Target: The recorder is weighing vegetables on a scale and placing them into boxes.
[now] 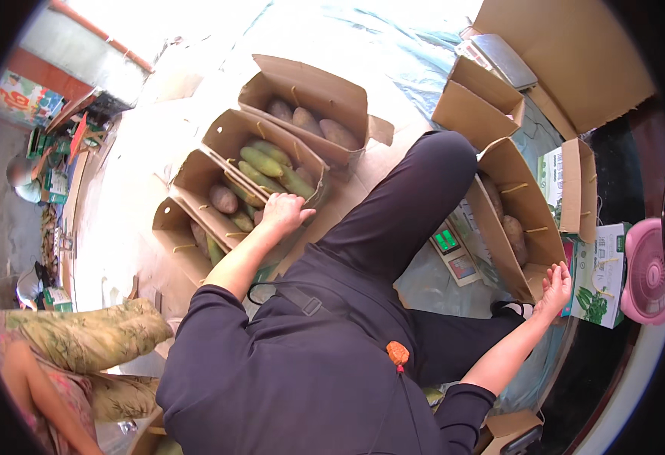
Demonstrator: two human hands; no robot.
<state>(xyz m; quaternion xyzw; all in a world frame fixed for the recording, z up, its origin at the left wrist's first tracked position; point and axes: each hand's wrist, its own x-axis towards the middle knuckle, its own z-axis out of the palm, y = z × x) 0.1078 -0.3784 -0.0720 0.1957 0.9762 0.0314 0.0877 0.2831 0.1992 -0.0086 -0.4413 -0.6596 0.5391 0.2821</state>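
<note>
My left hand point(285, 214) bends its fingers over the near rim of an open cardboard box point(230, 130) holding long green vegetables point(262, 161). Beside it, another open box point(196, 171) has brown tubers point(224, 199) and green pieces in it. On my right, my right hand point(554, 290) is at the near corner of a tall open carton point(526, 199), its fingers loosely bent and nothing visible in them. Large brown tubers point(514, 239) lie inside that carton. Against its left side is a scale point(456, 254) with a lit green display.
Further off stands a box of brown tubers point(313, 76). More cartons point(476, 98) and a pink fan point(646, 271) are on the right. At lower left, a person's patterned sleeve or trouser leg point(93, 334) comes close. Plastic sheeting point(416, 45) covers part of the floor.
</note>
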